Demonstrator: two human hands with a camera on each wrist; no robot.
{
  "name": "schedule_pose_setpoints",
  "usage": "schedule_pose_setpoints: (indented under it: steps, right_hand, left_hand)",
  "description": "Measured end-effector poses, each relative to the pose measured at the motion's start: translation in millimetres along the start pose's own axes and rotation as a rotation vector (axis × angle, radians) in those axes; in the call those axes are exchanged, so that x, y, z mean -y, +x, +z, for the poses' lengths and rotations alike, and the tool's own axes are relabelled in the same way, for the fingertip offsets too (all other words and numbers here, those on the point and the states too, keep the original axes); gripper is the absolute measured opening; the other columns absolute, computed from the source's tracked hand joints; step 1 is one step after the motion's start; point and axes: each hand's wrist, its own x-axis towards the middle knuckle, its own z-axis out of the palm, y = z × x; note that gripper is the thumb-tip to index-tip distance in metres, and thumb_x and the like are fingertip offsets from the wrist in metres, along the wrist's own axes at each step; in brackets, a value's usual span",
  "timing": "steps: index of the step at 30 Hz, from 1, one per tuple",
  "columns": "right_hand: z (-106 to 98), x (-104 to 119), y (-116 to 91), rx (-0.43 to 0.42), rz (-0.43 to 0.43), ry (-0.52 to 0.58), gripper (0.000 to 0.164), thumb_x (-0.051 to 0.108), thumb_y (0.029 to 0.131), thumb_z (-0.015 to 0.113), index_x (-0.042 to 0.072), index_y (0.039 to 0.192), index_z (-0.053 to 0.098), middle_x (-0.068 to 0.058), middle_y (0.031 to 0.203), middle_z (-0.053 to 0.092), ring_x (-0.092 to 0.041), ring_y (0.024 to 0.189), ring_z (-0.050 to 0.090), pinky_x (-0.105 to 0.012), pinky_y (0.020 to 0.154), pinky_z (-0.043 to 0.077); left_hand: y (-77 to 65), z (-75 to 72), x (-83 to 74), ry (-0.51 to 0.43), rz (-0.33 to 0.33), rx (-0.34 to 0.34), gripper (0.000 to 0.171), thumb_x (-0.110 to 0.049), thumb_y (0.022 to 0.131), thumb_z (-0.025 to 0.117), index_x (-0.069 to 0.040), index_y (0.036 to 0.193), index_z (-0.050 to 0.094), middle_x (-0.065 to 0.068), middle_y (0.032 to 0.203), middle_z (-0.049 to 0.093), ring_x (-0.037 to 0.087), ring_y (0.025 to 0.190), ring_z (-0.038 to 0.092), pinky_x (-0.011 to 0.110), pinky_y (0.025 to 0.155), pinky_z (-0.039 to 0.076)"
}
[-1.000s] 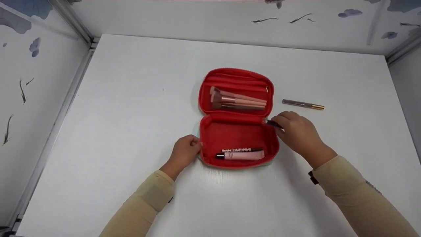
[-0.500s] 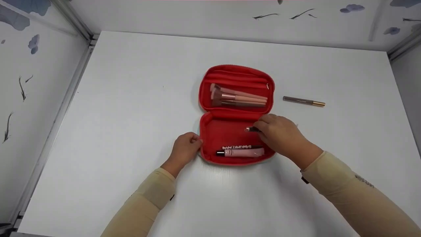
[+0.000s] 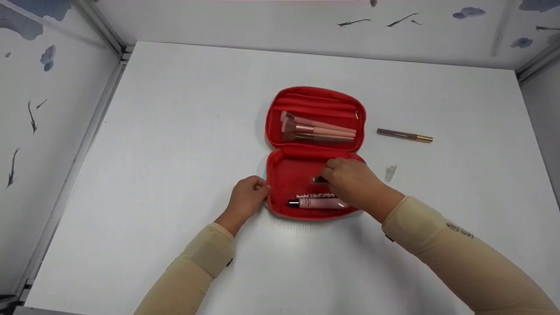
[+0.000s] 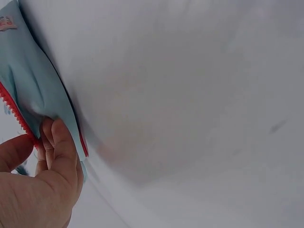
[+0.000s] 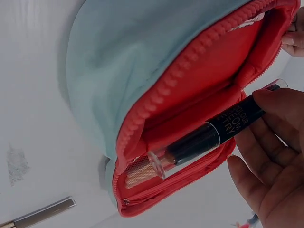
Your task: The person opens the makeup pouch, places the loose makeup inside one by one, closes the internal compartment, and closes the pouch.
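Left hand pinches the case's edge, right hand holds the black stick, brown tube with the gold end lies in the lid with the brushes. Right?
One slip: the brown tube lies on the table beside the open case, not in the lid with the brushes; the head view shows it. The rest stands.

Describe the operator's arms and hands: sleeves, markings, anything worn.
Left hand and right hand: bare, no gloves. Left sleeve and right sleeve: plain beige, close-fitting, reaching the wrists. Right one carries dark lettering, too small to read surely. A small black piece pokes out at each cuff. No cables visible.
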Motion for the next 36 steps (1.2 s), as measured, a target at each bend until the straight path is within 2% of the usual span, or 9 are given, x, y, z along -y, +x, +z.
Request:
schedule_pose_setpoints:
  steps: [8, 15, 21, 27, 36]
  right_hand:
    - [4.7, 9.1, 12.4, 0.166, -0.012, -0.072, 0.040, 0.018, 0.073, 0.085, 0.008, 0.109, 0.068, -0.006, 0.096, 0.065, -0.022, 0.090, 0.060, -0.037, 0.086, 0.054]
    - [10.9, 11.9, 20.5, 0.204, -0.022, -0.074, 0.036, 0.018, 0.076, 0.081, 0.008, 0.109, 0.069, -0.006, 0.095, 0.065, -0.022, 0.088, 0.060, -0.037, 0.087, 0.054]
    - [16.1, 12.3, 26.7, 0.233, -0.016, -0.038, 0.031, 0.019, 0.080, 0.078, 0.008, 0.108, 0.069, -0.006, 0.092, 0.064, -0.021, 0.084, 0.059, -0.036, 0.083, 0.054]
    - [18.7, 12.9, 31.4, 0.275, 0.005, 0.000, 0.032, 0.018, 0.083, 0.076, 0.011, 0.113, 0.068, -0.004, 0.095, 0.066, -0.020, 0.089, 0.059, -0.037, 0.087, 0.053]
    - [23.0, 14.3, 36.0, 0.325, 0.020, 0.008, 0.044, 0.024, 0.074, 0.084, 0.012, 0.113, 0.068, -0.003, 0.095, 0.066, -0.021, 0.090, 0.060, -0.038, 0.088, 0.053]
  left_hand:
    - [1.4, 0.7, 1.4, -0.016, -0.006, 0.007, 0.013, -0.018, 0.095, 0.056, -0.007, 0.095, 0.063, 0.003, 0.080, 0.058, 0.016, 0.078, 0.052, 0.024, 0.065, 0.043]
    - [0.8, -0.2, 0.6, -0.020, 0.022, 0.004, 0.013, -0.016, 0.094, 0.055, -0.006, 0.095, 0.064, 0.002, 0.078, 0.058, 0.015, 0.075, 0.052, 0.024, 0.065, 0.043]
    - [0.5, -0.2, 0.8, 0.000, 0.015, 0.009, 0.014, -0.017, 0.095, 0.055, -0.006, 0.097, 0.064, 0.003, 0.081, 0.059, 0.016, 0.079, 0.052, 0.025, 0.067, 0.044]
    - [0.8, 0.1, 0.8, 0.003, 0.011, 0.008, 0.014, -0.018, 0.095, 0.056, -0.007, 0.097, 0.064, 0.003, 0.082, 0.059, 0.017, 0.080, 0.053, 0.025, 0.068, 0.045]
    - [0.0, -0.7, -0.7, 0.006, 0.000, 0.017, 0.015, -0.019, 0.096, 0.056, -0.007, 0.099, 0.064, 0.003, 0.084, 0.059, 0.017, 0.082, 0.053, 0.026, 0.070, 0.046]
